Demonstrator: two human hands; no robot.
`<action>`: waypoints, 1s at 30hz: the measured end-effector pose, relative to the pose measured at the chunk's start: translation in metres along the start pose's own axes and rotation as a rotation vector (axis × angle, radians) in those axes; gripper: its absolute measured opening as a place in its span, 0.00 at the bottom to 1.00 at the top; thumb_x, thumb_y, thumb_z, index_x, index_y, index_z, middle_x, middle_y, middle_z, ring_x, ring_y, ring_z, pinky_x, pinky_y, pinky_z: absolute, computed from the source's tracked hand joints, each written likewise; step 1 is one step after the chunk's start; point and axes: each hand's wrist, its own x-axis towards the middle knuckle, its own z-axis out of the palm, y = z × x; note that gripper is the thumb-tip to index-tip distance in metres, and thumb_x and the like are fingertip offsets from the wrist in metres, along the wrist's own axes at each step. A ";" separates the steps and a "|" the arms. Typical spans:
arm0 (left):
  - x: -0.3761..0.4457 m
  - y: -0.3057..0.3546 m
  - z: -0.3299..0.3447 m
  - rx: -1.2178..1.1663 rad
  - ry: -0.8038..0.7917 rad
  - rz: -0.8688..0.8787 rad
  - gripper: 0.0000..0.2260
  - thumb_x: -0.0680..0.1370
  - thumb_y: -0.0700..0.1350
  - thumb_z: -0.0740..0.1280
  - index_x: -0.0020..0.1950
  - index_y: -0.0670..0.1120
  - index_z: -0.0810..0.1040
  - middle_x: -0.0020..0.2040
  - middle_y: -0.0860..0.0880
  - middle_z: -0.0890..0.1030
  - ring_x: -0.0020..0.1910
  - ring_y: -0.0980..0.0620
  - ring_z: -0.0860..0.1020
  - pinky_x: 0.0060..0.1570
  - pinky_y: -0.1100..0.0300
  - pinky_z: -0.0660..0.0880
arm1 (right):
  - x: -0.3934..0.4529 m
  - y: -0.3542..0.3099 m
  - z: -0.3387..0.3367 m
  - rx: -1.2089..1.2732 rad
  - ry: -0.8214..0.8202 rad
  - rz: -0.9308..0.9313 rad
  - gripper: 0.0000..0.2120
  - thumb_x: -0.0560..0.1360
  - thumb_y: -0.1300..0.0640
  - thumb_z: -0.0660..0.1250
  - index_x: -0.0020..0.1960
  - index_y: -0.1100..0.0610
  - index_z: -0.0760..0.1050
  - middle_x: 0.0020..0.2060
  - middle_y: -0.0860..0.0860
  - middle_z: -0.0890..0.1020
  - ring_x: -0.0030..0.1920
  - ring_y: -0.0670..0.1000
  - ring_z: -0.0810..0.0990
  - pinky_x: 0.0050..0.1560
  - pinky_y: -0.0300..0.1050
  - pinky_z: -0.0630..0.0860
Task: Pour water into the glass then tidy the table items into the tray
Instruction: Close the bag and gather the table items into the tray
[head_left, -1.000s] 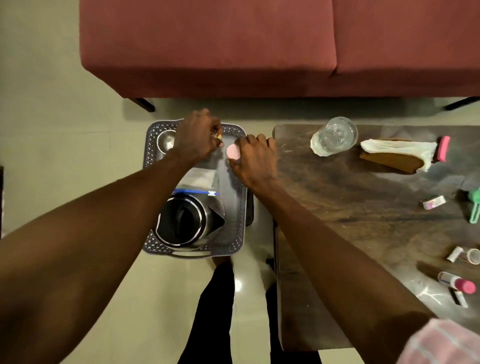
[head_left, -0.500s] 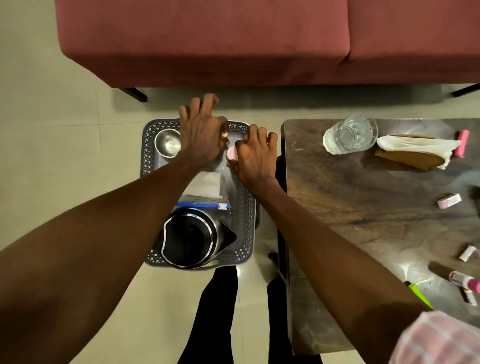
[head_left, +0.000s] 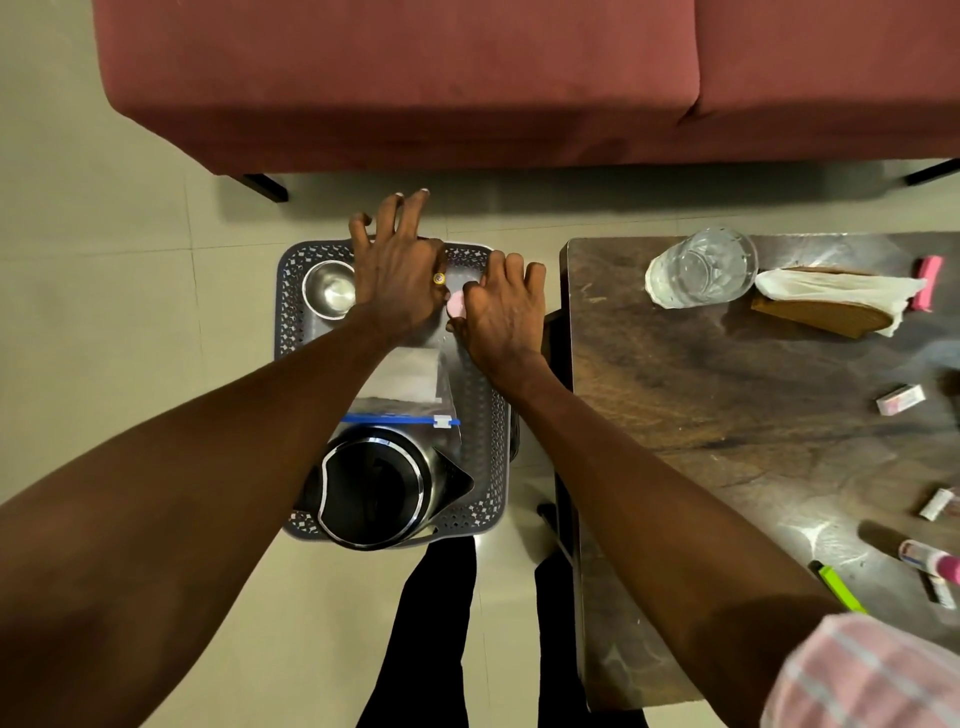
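Observation:
A grey perforated tray (head_left: 496, 415) stands left of the dark wooden table (head_left: 727, 426). In it are a steel bowl (head_left: 328, 289), a black-lidded steel kettle (head_left: 379, 486) and a clear zip bag (head_left: 410, 384) with a blue seal. My right hand (head_left: 506, 312) hovers over the tray's far right corner and pinches a small pink round item (head_left: 457, 304). My left hand (head_left: 397, 265) is beside it, fingers spread out over the tray's far rim, holding nothing. A glass of water (head_left: 701, 265) stands at the table's far left corner.
A white napkin (head_left: 836, 288) lies on a wooden holder (head_left: 815, 314), with a pink piece (head_left: 927, 283) beside it. Several small tubes, packets and a green marker (head_left: 839, 587) lie along the table's right side. A red sofa (head_left: 467, 78) stands behind. My legs are below the tray.
My left hand went from curled over the tray to fingers spread and reaching past the far rim. The right hand kept hold of the pink item in the same spot.

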 end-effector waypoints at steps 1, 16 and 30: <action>-0.001 0.000 0.000 0.000 -0.001 0.007 0.13 0.69 0.51 0.74 0.51 0.49 0.83 0.78 0.46 0.60 0.75 0.42 0.58 0.67 0.39 0.57 | 0.000 0.000 0.000 -0.001 0.000 0.004 0.16 0.73 0.44 0.71 0.53 0.56 0.82 0.54 0.55 0.75 0.57 0.57 0.71 0.57 0.53 0.63; -0.005 -0.005 0.003 0.026 0.011 0.060 0.17 0.67 0.52 0.75 0.53 0.48 0.83 0.76 0.45 0.63 0.75 0.40 0.59 0.67 0.37 0.57 | -0.008 -0.001 -0.001 0.042 0.029 0.035 0.19 0.71 0.42 0.72 0.53 0.56 0.81 0.54 0.55 0.76 0.56 0.56 0.72 0.57 0.53 0.64; -0.027 0.007 -0.015 -0.023 0.047 0.068 0.22 0.67 0.51 0.74 0.59 0.46 0.77 0.73 0.45 0.68 0.71 0.42 0.65 0.65 0.41 0.58 | -0.047 0.031 -0.021 0.207 0.185 0.185 0.16 0.75 0.47 0.65 0.57 0.57 0.77 0.52 0.56 0.77 0.52 0.56 0.75 0.53 0.53 0.66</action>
